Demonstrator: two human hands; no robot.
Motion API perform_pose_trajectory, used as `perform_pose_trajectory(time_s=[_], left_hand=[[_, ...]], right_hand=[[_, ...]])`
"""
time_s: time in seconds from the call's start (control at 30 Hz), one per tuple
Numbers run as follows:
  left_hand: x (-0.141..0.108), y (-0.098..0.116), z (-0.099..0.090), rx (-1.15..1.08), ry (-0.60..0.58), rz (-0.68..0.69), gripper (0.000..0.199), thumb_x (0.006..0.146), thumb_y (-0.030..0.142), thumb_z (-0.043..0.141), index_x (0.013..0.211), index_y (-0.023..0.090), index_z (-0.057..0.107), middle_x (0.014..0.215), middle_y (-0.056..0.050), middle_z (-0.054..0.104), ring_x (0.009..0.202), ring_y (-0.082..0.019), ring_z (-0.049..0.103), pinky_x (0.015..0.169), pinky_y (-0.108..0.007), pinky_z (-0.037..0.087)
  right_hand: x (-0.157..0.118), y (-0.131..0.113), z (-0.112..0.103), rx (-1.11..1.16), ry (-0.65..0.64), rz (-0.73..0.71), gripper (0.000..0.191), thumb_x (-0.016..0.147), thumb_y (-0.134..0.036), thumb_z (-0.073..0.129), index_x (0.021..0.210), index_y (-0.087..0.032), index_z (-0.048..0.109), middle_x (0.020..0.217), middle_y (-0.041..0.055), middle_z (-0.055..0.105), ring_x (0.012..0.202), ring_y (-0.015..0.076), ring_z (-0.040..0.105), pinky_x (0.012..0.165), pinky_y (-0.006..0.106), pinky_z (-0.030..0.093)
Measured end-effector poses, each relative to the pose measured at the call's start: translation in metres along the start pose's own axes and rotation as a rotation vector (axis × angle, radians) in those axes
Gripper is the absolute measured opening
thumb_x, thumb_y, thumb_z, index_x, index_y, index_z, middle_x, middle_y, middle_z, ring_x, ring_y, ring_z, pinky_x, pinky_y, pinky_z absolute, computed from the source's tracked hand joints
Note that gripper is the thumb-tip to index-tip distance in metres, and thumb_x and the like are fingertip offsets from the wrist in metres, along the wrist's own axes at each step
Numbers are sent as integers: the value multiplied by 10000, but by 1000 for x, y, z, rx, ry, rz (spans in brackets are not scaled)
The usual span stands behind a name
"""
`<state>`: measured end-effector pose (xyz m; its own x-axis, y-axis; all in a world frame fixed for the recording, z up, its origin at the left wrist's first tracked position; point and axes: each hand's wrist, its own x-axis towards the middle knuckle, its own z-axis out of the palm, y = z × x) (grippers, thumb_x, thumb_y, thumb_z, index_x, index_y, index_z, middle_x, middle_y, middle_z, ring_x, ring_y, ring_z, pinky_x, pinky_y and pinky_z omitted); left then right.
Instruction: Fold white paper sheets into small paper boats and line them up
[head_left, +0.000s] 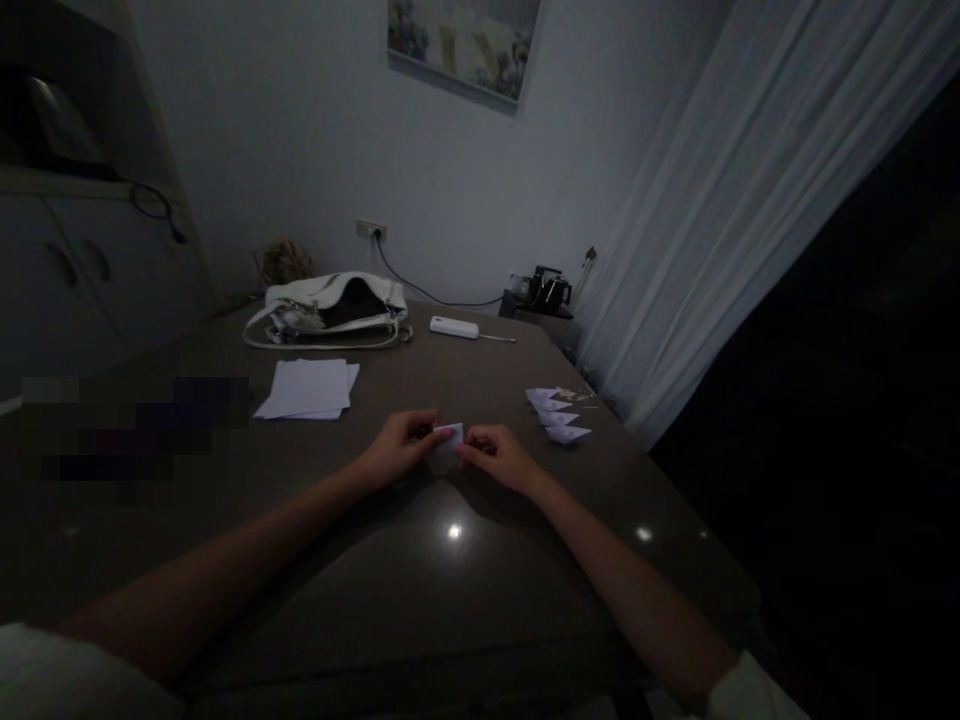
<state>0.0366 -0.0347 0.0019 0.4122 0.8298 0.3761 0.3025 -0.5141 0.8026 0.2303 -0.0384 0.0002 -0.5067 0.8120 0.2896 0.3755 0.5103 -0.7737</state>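
A small folded piece of white paper (452, 437) is held just above the table, between both hands. My left hand (406, 444) pinches its left side, thumb in front. At its right edge my right hand (498, 455) grips it between thumb and fingers. Part of the paper is hidden behind the fingertips. Several folded paper boats (568, 434) stand in a row to the right of my right hand. Beyond my left hand lies a stack of white paper sheets (309, 388).
A white handbag (330, 305) lies at the back of the dark table (465, 580). Near it is a white power bank-like device (454, 327) with a short cable. Small light scraps (574, 395) lie by the boats. A black kettle (553, 292) stands behind, beside a white curtain (697, 200).
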Motion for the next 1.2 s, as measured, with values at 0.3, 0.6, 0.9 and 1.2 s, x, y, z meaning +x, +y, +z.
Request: perform_pose_trajectory(time_s=[0.3, 0.6, 0.9, 1.2], left_hand=[[-2, 9, -5, 197, -63, 70, 362, 868, 415, 379, 672, 143, 514, 570, 31, 473, 529, -105, 440, 508, -209, 311], [0, 8, -7, 316, -53, 113, 401, 892, 372, 338, 627, 132, 519, 532, 16, 500, 479, -93, 436, 503, -203, 309], [-3, 7, -5, 168, -29, 62, 415, 893, 432, 306, 644, 150, 482, 556, 31, 459, 524, -107, 441, 508, -203, 331], [-2, 7, -5, 173, -123, 85, 401, 871, 424, 376, 723, 115, 586, 591, 6, 521, 541, -117, 462, 512, -203, 332]], right_hand=[[-2, -6, -3, 36, -21, 5, 301, 779, -401, 572, 635, -137, 563, 609, 4, 592, 582, 112, 525, 550, 205, 377], [1, -4, -5, 194, -75, 38, 282, 761, -387, 592, 639, -139, 535, 602, -1, 587, 554, 100, 518, 552, 207, 385], [1, -8, -7, 256, -35, 43, 299, 744, -420, 604, 652, -141, 548, 612, 2, 593, 545, 95, 494, 541, 207, 373], [3, 1, -5, 217, -5, 3, 340, 742, -459, 593, 659, -132, 545, 611, 9, 587, 525, 92, 481, 535, 213, 372]])
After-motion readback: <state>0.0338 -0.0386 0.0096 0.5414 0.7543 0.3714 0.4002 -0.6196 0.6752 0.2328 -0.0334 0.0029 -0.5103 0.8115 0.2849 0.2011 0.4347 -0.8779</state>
